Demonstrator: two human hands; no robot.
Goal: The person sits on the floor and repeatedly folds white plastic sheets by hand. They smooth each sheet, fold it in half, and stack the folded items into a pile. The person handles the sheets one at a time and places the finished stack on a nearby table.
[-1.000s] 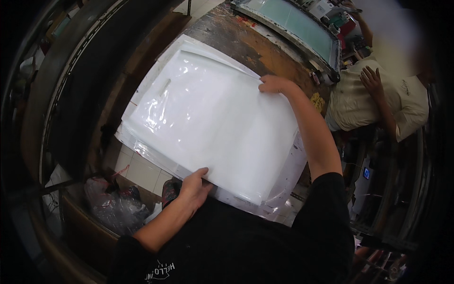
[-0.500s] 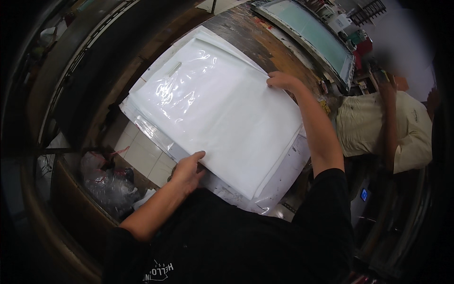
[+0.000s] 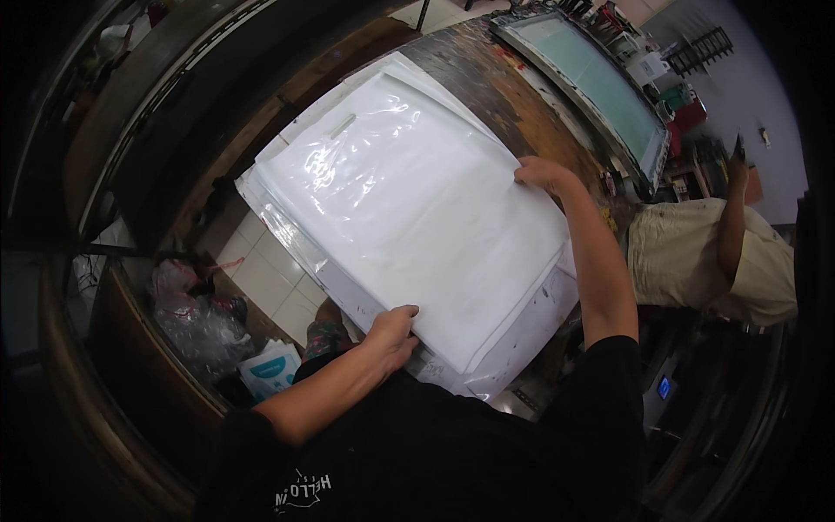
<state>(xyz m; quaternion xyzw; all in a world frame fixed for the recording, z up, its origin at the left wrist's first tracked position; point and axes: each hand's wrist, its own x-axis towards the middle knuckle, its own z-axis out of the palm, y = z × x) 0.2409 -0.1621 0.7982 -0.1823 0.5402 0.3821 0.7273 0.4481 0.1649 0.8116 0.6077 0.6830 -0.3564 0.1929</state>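
Note:
A stack of large white plastic bags lies flat before me, with a handle slot cut near the far left end of the top one. The half toward that slot is glossy, while the nearer half looks matt. At the near left edge, my left hand is closed on the stack, thumb on top and the fingers partly hidden beneath. On the right, my right hand grips the opposite edge with bent fingers. How many layers each hand holds cannot be seen. Under the stack shows a stained pale sheet.
A framed printing screen stands beyond the worn dark tabletop. At the right is a person in a beige shirt. Clear plastic bags and a white-and-teal packet lie at lower left, beside a tiled floor.
The stack and both my hands appear shifted to the right in the view, with my left hand also lower. The white-and-teal packet shows more fully. The person at right has moved an arm.

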